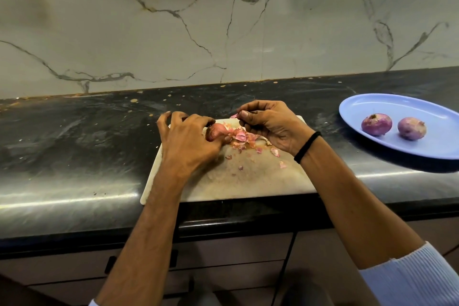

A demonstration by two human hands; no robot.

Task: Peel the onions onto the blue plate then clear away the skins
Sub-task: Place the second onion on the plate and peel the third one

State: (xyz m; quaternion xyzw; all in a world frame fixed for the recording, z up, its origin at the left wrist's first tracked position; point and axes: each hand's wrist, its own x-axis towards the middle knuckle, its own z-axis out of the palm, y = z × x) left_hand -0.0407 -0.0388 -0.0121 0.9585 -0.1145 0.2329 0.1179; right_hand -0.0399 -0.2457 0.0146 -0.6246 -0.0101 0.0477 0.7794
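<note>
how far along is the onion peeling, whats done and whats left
Done: two peeled-looking purple onions sit on the oval blue plate. In hand: the left hand grips a third reddish onion over the pale cutting board while the right hand pinches a skin flake. Left: finish it, plate it, clear the pink skin pile.

Free counter [325, 119] btwn board [248, 181] & blue plate [402, 107].

**A:** What's worn on the arms?
**B:** A pale blue ribbed sleeve [412, 278] at lower right, with the forearm bare. There's a sliver of blue cuff [92, 303] at the bottom edge, left.
**A:** And by the right hand [267, 126]?
**B:** A thin black wristband [307, 147].
</note>
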